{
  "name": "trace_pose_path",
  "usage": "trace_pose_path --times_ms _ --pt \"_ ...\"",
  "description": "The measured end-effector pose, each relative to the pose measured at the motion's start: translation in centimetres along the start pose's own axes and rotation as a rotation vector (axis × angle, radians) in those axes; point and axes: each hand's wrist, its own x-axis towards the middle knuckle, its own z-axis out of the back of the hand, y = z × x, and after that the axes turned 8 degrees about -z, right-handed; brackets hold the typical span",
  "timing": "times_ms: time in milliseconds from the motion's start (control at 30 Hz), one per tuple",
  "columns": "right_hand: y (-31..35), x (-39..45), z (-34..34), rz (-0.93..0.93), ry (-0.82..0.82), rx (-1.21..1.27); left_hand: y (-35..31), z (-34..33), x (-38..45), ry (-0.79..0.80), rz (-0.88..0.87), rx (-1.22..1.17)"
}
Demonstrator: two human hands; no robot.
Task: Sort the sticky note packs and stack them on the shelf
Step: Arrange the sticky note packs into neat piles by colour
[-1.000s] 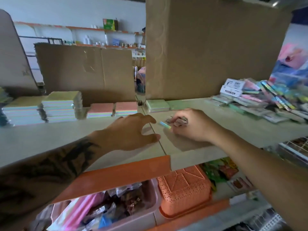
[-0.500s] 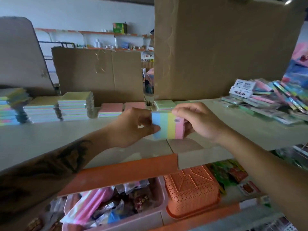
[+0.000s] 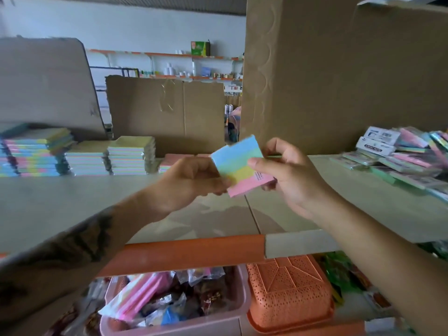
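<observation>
Head view: both hands hold one sticky note pack (image 3: 238, 166) above the shelf (image 3: 72, 197), roughly over the seam between its two boards. Pack is striped blue, yellow, pink and tilted, blue end up and away. Left hand (image 3: 191, 181) grips the pack's left edge, fingers curled round it with the tips hidden behind the pack. Right hand (image 3: 289, 175) pinches the right side, thumb (image 3: 260, 166) flat on the front face, the other fingers (image 3: 274, 147) curled behind. Neither hand is open; both are closed on the same pack. Judged step: identifying the pack's type before placing it. To do this well, match its stripe pattern to the sorted stacks (image 3: 132, 154) at the left rear of the shelf, where the rainbow stacks (image 3: 36, 151) at far left look like the closest match, though blur makes that uncertain. Pass the pack fully to one hand, lay it flat, and square its edges with the stack beneath so the pile stays upright. Unsorted packs (image 3: 400, 156) lie in a loose heap at the right of the shelf, well apart from the sorted stacks. Only one view is available.
</observation>
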Motion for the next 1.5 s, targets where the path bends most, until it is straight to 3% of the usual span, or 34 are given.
trace_pose_path --times_ms 167,233,333,433,533,633,833,1033,1167,1300,1500 --pt "-0.3 -0.4 -2.5 -0.141 0.103 0.337 -0.9 0.5 -2.7 -0.152 0.055 0.02" --pt "-0.5 -0.9 -3.5 -0.162 0.146 0.34 -1.4 0.4 -3.8 -0.263 0.042 0.012" --pt "-1.4 -1.3 -4.8 -0.022 0.138 0.007 -2.2 0.8 -5.6 -0.416 -0.001 0.058" --pt "-1.7 -1.9 -5.9 0.342 0.102 -0.362 -2.5 2.1 -7.4 -0.483 0.003 0.095" --pt "-1.3 -1.8 -7.0 0.756 0.234 -0.787 -2.4 4.3 -8.9 -0.442 -0.006 0.115" --pt "-0.3 -1.0 -8.6 0.906 0.304 -1.128 -2.2 6.7 -10.2 -0.334 -0.023 0.168" --pt "0.6 1.2 -15.4 1.054 0.303 -1.194 -1.6 12.6 -13.0 -0.222 0.044 0.208" --pt "0.1 3.0 -23.0 1.015 0.372 -1.202 0.1 20.0 -16.4 -0.199 0.155 0.293" --pt "0.4 5.2 -28.0 0.91 0.418 -1.15 1.9 26.7 -19.5 -0.06 0.274 0.826" --pt "1.7 8.7 -32.6 0.778 0.389 -1.001 3.3 32.0 -22.4 0.141 0.468 1.083" --pt "3.3 16.8 -38.1 0.584 0.256 -0.931 3.8 34.4 -23.9 0.235 0.597 1.051"
